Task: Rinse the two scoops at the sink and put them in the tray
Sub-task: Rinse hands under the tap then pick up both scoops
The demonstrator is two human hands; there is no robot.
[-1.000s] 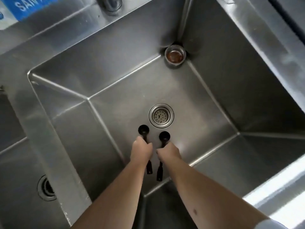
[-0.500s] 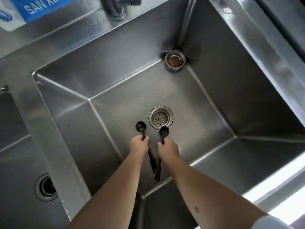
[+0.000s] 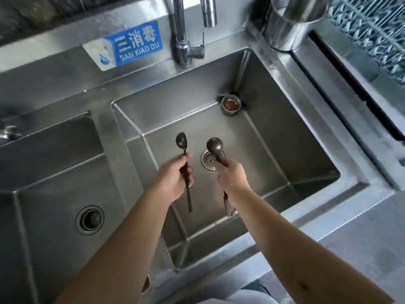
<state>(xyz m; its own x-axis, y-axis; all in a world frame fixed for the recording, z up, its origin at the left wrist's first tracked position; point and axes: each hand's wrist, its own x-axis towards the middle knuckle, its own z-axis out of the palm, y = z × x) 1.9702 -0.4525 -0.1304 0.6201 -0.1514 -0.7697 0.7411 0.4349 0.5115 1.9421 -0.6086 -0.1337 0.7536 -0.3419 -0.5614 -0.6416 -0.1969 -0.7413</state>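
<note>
Grip of left hand (image 3: 174, 179) closed round handle of the left scoop (image 3: 185, 170), thumb and fingers pinching mid-handle; bowl end points away from the person, handle tail sticks out below the fist. Right hand (image 3: 233, 178) clamped on the right scoop (image 3: 215, 148) just behind its round bowl, rest of handle running back under the wrist, its perforated end showing near the forearm. Both scoops dark, held in the air above the right sink basin (image 3: 285, 154), side by side but apart, not touching the steel. Right scoop's bowl overlaps the drain strainer (image 3: 208, 162) in view. Small metal cup (image 3: 231, 104) with brownish inside sits in far corner of basin. Faucet (image 3: 183, 38) stands behind the basin; no water visible. Blue label (image 3: 138, 43) reading SAN XIAO DU on back ledge. Second basin (image 3: 50, 172) to the left with its own drain (image 3: 89, 220). Steel canister (image 3: 291, 20) at upper right.
</note>
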